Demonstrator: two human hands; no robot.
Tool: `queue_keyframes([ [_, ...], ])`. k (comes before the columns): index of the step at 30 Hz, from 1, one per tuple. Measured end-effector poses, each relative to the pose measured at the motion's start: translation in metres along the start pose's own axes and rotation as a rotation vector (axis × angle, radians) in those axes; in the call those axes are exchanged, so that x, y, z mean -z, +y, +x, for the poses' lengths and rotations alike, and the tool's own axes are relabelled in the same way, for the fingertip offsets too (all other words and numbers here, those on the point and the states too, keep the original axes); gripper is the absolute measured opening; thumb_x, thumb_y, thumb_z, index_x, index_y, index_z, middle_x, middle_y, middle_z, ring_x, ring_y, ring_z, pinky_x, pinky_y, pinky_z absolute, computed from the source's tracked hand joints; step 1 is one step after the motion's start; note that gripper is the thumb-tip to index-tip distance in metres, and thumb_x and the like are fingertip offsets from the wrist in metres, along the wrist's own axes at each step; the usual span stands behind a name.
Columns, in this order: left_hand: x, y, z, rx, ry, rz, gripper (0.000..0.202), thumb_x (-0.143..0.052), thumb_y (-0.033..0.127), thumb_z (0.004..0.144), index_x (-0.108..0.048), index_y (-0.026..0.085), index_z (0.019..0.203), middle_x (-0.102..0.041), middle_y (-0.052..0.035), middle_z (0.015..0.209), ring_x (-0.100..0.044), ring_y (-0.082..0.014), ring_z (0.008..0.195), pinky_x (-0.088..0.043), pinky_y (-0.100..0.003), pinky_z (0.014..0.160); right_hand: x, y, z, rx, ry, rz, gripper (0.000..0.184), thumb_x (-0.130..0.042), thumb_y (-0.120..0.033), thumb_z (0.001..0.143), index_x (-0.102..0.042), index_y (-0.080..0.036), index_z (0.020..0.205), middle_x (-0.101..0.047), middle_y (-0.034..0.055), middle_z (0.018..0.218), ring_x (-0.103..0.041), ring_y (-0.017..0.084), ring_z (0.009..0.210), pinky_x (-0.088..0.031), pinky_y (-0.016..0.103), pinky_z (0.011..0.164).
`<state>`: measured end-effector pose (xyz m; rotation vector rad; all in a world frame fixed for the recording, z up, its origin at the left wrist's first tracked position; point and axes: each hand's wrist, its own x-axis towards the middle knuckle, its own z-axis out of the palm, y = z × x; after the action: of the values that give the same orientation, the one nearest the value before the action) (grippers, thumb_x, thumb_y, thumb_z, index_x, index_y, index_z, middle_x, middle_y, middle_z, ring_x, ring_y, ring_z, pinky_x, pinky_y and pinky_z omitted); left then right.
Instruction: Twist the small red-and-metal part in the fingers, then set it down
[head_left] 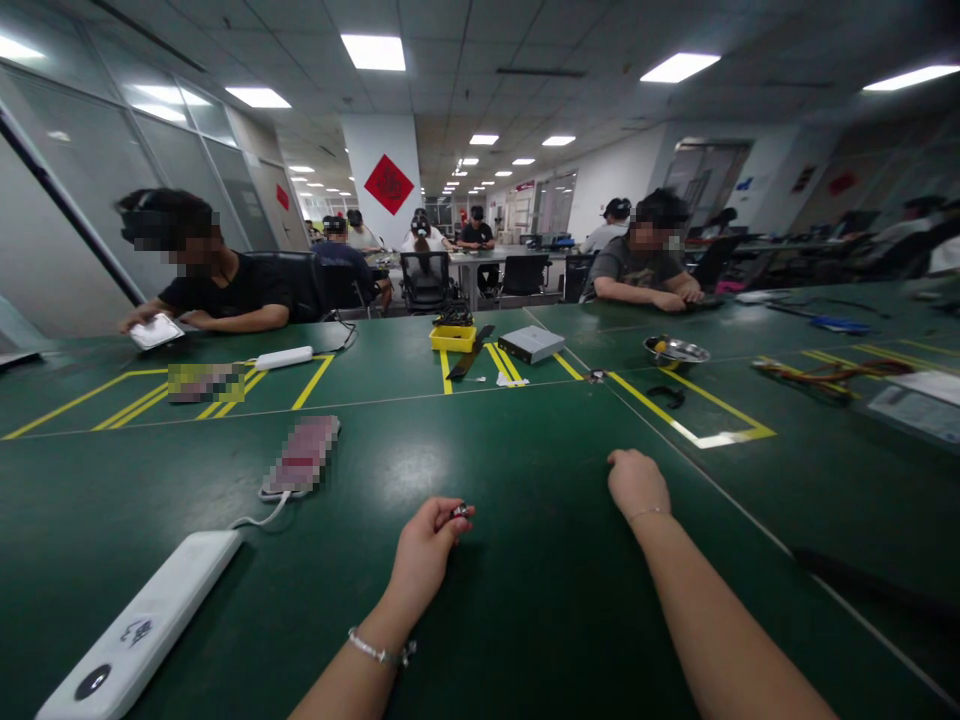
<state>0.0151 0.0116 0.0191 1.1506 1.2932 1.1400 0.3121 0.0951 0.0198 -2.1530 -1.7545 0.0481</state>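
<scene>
My left hand rests low on the green table, its fingers pinched round a small dark metal part. A thin bracelet circles that wrist. My right hand lies a little farther right, curled into a loose fist with its knuckles on the table; whatever is inside it is hidden. A thin bracelet shows on this wrist too. The two hands are apart, with bare table between them.
A white power bank lies at the front left, wired to a phone. Farther off sit a yellow tray, a grey box, a metal bowl and loose cables. People sit across the table.
</scene>
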Motion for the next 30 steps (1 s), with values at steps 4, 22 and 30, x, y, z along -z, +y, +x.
queue_keyframes([
  [4, 0.0, -0.005, 0.002, -0.042, 0.008, 0.003, 0.018, -0.055, 0.023, 0.066, -0.053, 0.016, 0.083, -0.067, -0.0065, 0.09, -0.062, -0.0164, 0.081, -0.046, -0.026, 0.068, -0.003, -0.042, -0.018, -0.005, -0.145, 0.679, 0.016, -0.047, -0.02, 0.069, -0.06, -0.019, 0.078, -0.062, 0.0061, 0.083, -0.057, 0.019, 0.078, -0.046, 0.037, 0.072],
  [22, 0.002, -0.007, 0.001, -0.185, 0.108, 0.332, 0.017, -0.056, 0.03, 0.067, -0.057, 0.019, 0.08, -0.059, 0.0031, 0.068, -0.05, -0.0112, 0.06, -0.038, -0.023, 0.059, 0.001, -0.125, -0.083, -0.403, -1.04, 1.623, 0.014, -0.042, -0.006, 0.077, -0.053, -0.01, 0.084, -0.063, 0.0059, 0.076, -0.062, 0.008, 0.064, -0.049, 0.014, 0.06],
  [30, 0.001, -0.003, 0.0, -0.162, 0.123, 0.317, 0.018, -0.055, 0.031, 0.068, -0.058, 0.018, 0.08, -0.056, 0.0044, 0.062, -0.05, -0.0113, 0.059, -0.037, -0.022, 0.058, -0.009, -0.121, -0.08, -0.312, -1.127, 1.6, 0.019, -0.045, -0.032, 0.08, -0.051, -0.015, 0.075, -0.053, -0.0031, 0.054, -0.047, 0.002, 0.039, -0.033, 0.011, 0.037],
])
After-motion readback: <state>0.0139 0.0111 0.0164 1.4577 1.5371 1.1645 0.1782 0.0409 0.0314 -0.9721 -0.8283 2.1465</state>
